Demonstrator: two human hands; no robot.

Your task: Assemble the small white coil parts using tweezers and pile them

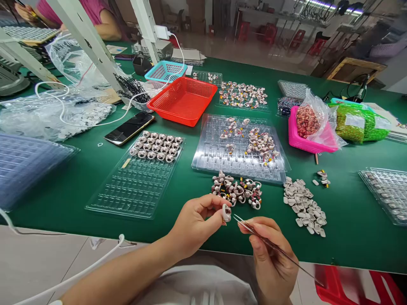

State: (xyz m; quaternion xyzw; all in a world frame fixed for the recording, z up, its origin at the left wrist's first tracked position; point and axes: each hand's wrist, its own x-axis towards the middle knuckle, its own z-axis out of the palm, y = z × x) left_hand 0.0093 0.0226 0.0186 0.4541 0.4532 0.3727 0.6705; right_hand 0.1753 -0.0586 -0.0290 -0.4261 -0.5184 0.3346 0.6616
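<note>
My left hand (195,222) pinches a small pale oval coil part (226,212) between thumb and fingertips, just above the table's front edge. My right hand (270,258) is closed on thin metal tweezers (251,228), whose tips point at that part from the right. Just beyond both hands lies a loose heap of similar coil parts with copper windings (237,189). To the right of my hands is a pile of small white oval caps (303,205).
On the green table (349,220) are clear blister trays (136,182) (238,148), one with filled rows, a phone (129,128), red (182,101), blue (165,70) and pink (305,135) baskets, plastic bags and white cables. Another person in a pink top (95,12) sits at the far left.
</note>
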